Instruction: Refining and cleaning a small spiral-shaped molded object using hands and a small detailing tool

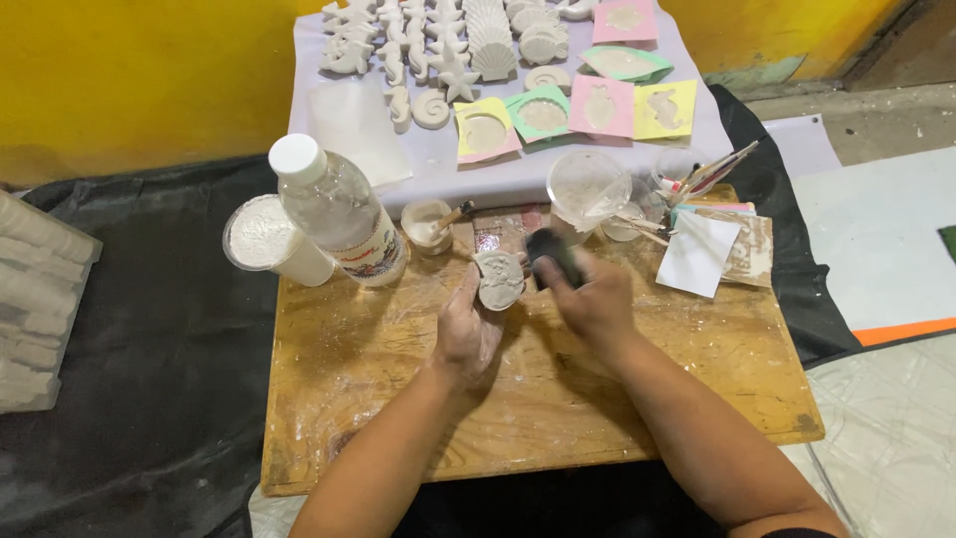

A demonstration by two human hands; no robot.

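Note:
My left hand (466, 334) holds a small round grey plaster cast (500, 279) upright over the wooden board (398, 399). My right hand (596, 302) grips a dark block-like tool (553, 254) right beside the cast's right edge; the hand is blurred. Both hands hover above the middle of the board.
A clear plastic bottle (339, 211) and a cup of white powder (267, 239) stand at the board's back left. A small cup with a stick (428, 224), a clear cup (588, 189), brushes (712, 174) and paper (697, 254) sit behind. White plaster shapes (438, 50) and coloured moulds (597, 105) cover a cloth beyond.

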